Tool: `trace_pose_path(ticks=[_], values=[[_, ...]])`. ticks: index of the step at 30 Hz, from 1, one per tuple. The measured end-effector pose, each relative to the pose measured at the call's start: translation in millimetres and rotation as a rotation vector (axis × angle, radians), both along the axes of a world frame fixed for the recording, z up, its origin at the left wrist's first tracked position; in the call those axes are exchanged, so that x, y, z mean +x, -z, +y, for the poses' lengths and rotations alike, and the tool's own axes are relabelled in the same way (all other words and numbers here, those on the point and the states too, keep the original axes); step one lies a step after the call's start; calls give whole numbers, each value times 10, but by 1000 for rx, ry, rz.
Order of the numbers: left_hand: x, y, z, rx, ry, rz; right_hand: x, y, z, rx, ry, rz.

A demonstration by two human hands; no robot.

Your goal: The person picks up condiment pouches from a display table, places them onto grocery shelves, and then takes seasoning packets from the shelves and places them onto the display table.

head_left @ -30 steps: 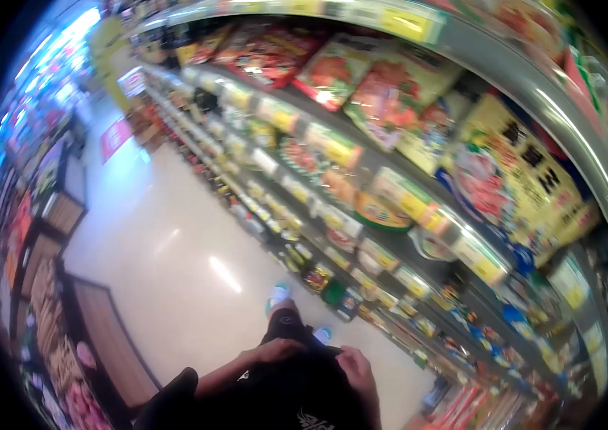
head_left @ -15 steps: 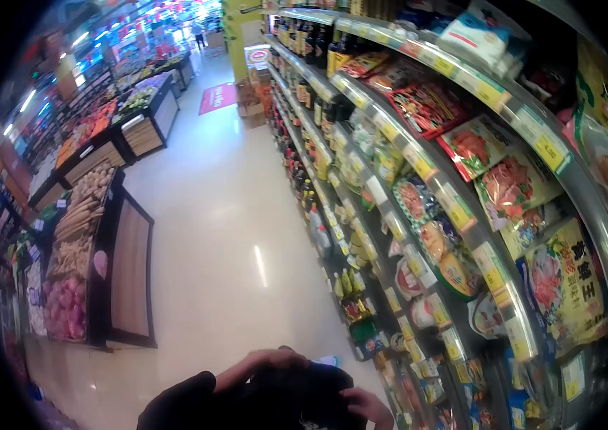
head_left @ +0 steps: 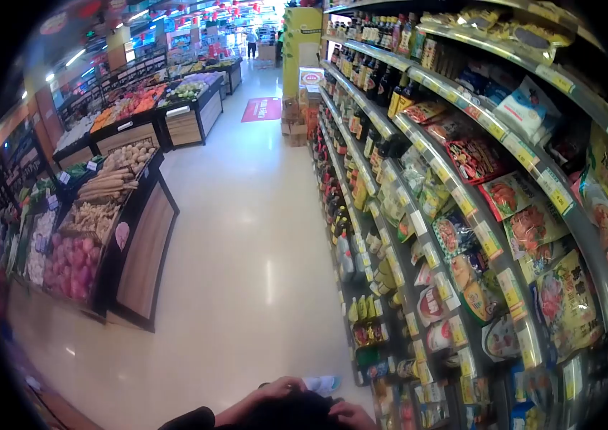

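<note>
Standing right of both hands (head_left: 282, 388) (head_left: 350, 413), packed shelves (head_left: 488, 241) face vegetable bins (head_left: 146, 261).

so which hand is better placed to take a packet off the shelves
Probably the right hand: it is nearer the shelves, while the left hand is farther across, toward the produce stand. Whether either holds anything is unclear.

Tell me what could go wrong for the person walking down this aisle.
1. The right hand is on the side of the shelves; swung outward, it might knock down a packet such as the big yellow one.
2. Cardboard boxes stand on the floor farther along and could trip someone not looking down.
3. The produce stand has corners that might catch a leg if the person drifts left.
</note>
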State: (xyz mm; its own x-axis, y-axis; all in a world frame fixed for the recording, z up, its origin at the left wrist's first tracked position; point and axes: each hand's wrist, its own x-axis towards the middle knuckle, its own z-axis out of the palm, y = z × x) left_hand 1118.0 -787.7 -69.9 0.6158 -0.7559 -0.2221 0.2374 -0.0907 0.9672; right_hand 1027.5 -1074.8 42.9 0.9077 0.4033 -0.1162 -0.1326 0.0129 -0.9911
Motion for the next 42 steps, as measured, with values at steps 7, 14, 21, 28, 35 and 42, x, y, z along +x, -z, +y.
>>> trace_pose_path(ticks=[7,14,21,28,35,42], values=[[-844,-692,-18,68,-187,-259,-899,154,371,-390,-67,42],[-1587,-1491,517,306,-254,-110,-1329,314,912,-364,-68,-2],[-2123,-53,687,-7,-814,115,-1000,398,1277,-350,-381,-236],[-1980,-363,253,-104,-1452,14,-631,-56,1758,-184,-627,-470],[-989,-297,-229,-212,-1666,-17,-134,545,1469,-211,-438,-193],[-1674,12,-393,147,-1616,348,143,546,1209,-194,-656,-121]])
